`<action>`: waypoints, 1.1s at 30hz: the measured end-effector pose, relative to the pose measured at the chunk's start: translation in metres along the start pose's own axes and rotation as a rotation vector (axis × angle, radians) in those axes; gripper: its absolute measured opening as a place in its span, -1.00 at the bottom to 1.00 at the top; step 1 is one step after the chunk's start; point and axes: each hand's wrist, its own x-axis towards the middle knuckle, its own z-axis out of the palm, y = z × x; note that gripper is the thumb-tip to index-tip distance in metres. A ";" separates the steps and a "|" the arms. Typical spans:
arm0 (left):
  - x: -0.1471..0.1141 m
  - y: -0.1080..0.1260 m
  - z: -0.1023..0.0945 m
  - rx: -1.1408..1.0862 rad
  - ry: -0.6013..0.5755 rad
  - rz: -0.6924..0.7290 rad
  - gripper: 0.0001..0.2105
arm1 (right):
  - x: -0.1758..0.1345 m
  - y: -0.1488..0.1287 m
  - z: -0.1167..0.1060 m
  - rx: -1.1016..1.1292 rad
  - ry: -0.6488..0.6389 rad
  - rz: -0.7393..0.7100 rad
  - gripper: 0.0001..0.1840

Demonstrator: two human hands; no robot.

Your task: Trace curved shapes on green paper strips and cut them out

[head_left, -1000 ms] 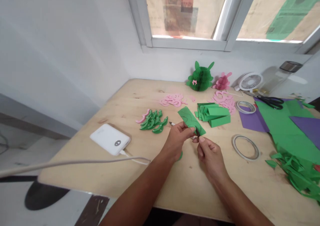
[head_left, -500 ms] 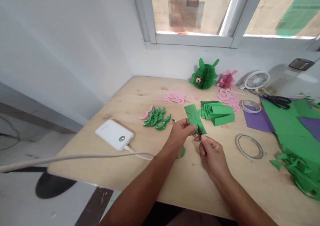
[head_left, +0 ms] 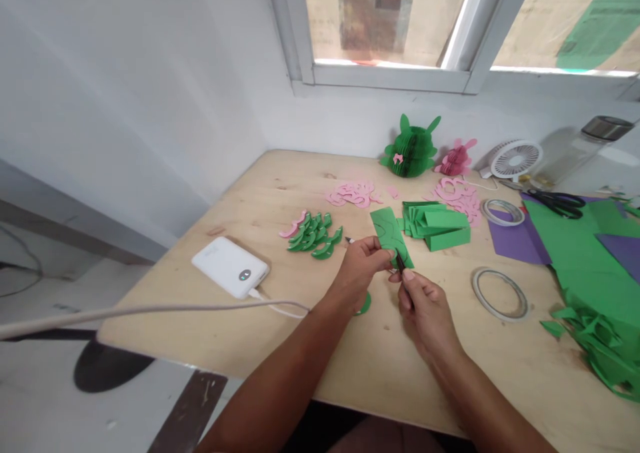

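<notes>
My left hand (head_left: 367,266) is closed, pinching a strip of green paper (head_left: 387,229) that has curved dark lines drawn on it. In my right hand (head_left: 425,303) is a pair of small scissors (head_left: 401,262); their dark blades meet the lower part of the strip, and my fingers hide the handles. Beside my left fingers, the dark tip of a pen (head_left: 349,240) pokes out. A green cut piece (head_left: 366,303) lies partly under my left wrist. To the left are curved green cutouts (head_left: 310,231) along with a few pink ones (head_left: 294,226).
Folded green strips (head_left: 437,223) and pink paper scraps (head_left: 353,193) lie beyond my hands. A white power bank (head_left: 230,267) with a cable is at left. Tape rolls (head_left: 500,318), black scissors (head_left: 557,203), green sheets (head_left: 575,246), a fan (head_left: 515,159) and a paper figure (head_left: 413,151) stand around.
The camera view has shifted very slightly. Both hands keep almost the same place on the green strip, with the scissors still at its lower part.
</notes>
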 end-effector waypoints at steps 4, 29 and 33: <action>-0.001 0.001 0.000 -0.007 -0.010 -0.005 -0.85 | -0.001 0.000 0.001 0.017 0.002 -0.004 -0.42; -0.001 0.000 -0.001 0.013 -0.003 -0.009 -0.83 | -0.002 0.001 0.001 0.052 -0.013 0.002 -0.44; -0.001 0.000 -0.001 0.014 -0.002 -0.007 -0.84 | -0.001 0.003 0.000 0.050 -0.011 -0.009 -0.48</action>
